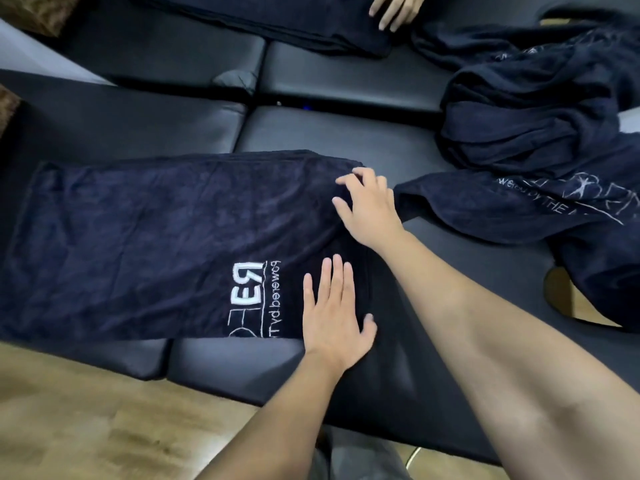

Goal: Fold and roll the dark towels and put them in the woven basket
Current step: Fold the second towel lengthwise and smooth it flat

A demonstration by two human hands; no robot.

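- The basket is out of frame; the towel (pixel 149 244) runs off the left edge, and its white lettering (pixel 252 299) reads mirrored and is partly cut by the near fold.
- A third hand (pixel 394 10), cropped at the top edge, rests on another folded towel (pixel 277 19) at the far side of the bench (pixel 346 129).
- The towel lies flat along the bench's near edge, folded into a long dark navy strip of nappy terry, faintly creased.
- Left hand (pixel 332 310): fingers straight and together, palm pressed flat on the towel's right end near the front edge.
- Right hand (pixel 369 209): fingers bent, tips on the towel's far right corner; whether it pinches the cloth cannot be told.
- A heap (pixel 540 133) of crumpled dark towels lies at the bench's right side.
- The bench has smooth black padded sections divided by seams.
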